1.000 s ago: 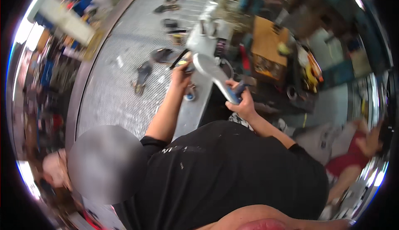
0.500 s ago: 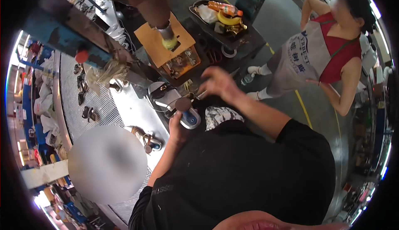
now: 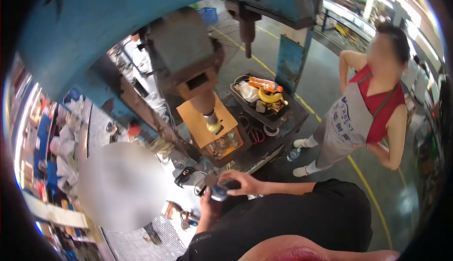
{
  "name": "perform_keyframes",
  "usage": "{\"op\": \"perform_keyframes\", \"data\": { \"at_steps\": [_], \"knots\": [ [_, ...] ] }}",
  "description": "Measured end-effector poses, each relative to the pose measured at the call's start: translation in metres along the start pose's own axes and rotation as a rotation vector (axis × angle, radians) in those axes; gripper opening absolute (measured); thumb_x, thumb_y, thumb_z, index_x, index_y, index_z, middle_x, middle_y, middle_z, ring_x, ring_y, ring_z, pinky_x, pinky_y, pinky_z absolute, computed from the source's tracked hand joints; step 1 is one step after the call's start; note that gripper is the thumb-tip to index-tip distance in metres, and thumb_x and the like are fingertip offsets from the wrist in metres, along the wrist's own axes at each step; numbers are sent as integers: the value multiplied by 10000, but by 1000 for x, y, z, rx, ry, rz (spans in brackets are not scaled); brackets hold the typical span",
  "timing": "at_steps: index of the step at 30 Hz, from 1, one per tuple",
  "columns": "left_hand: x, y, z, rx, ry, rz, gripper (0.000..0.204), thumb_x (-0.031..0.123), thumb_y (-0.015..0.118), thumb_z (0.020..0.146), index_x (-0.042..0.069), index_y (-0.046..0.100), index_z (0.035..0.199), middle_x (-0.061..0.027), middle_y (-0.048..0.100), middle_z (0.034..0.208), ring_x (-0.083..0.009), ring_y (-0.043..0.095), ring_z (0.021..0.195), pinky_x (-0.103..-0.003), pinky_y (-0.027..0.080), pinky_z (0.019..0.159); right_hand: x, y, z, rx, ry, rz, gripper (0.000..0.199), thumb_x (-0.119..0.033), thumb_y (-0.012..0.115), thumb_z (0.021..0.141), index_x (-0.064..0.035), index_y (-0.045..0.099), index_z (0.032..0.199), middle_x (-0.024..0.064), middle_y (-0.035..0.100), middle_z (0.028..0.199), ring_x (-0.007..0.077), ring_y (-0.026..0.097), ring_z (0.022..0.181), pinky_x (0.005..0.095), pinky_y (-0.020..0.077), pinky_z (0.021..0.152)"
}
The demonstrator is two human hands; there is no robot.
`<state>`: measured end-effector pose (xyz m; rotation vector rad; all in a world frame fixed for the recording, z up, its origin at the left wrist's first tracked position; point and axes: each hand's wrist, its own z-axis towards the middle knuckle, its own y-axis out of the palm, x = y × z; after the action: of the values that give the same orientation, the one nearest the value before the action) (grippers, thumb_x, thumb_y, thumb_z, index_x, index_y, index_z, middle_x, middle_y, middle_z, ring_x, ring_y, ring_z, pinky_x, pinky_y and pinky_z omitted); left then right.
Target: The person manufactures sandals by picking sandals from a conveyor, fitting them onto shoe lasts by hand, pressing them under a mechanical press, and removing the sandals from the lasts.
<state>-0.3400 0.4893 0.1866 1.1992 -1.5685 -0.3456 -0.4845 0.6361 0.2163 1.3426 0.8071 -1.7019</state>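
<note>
Holding a shoe form with a blue end, the left hand sits at about six o'clock in the head view, just in front of the person's black shirt. Its grip is wrapped around the near end of the form, close to a round brown disc at the form's eleven o'clock. The right hand comes in from between two and three o'clock, its grip loose, fingers spread and curved beside the form; whether the fingertips touch it is too small to make out.

Measured from the form, a dark strap shows at ten o'clock, and a second strapped piece is between seven and eight, by the mesh tabletop. A tan board lies just short of twelve under the press, while a tray of odds and ends and a pair of red-handled scissors are toward one. A co-worker stands at two.

Good handling here, I judge, calls for a firm, low left-hand hold that leaves the disc clear, light right fingertips rather than a squeeze, and the strap free of snags
</note>
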Motion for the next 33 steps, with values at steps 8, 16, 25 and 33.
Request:
{"op": "perform_keyframes", "data": {
  "at_steps": [8, 16, 25, 33],
  "knots": [
    [-32, 14, 48, -255, 235, 681, 809, 228, 729, 852, 1, 218, 1438, -141, 422, 1375, -240, 446, 1253, -362, 369, 1056, 46, -26, 2, 136, -16, -347, 701, -239, 859, 643, -40, 474, 1193, 134, 545, 1148, 249, 549, 1088, 387, 433, 950],
    [0, 9, 27, -247, 241, 1015, 700, 161, 696, 866, 52, 323, 1448, -73, 641, 933, -139, 604, 868, -305, 495, 812, 119, -45, 85, 519, -60, -896, 686, -150, 797, 666, 8, 456, 1240, 226, 559, 1176, 416, 542, 1073, 436, 443, 910],
    [-40, -86, -92, 41, 38, 904, 519, 53, 669, 837, 103, 528, 1335, -40, 658, 896, -121, 632, 828, -277, 509, 783, 145, -46, 117, 559, 7, -1034, 678, -276, 782, 724, 45, 431, 1207, 260, 534, 1112, 431, 526, 1049, 458, 431, 894],
    [72, -277, -113, 1070, 855, 1258, 197, 6, 596, 783, 1, 637, 976, -114, 628, 896, -205, 589, 794, -295, 465, 718, 126, -54, 128, 515, 130, -1092, 796, -336, 801, 713, 88, 412, 1263, 282, 513, 1219, 417, 503, 1146, 421, 395, 994]
  ]
}}
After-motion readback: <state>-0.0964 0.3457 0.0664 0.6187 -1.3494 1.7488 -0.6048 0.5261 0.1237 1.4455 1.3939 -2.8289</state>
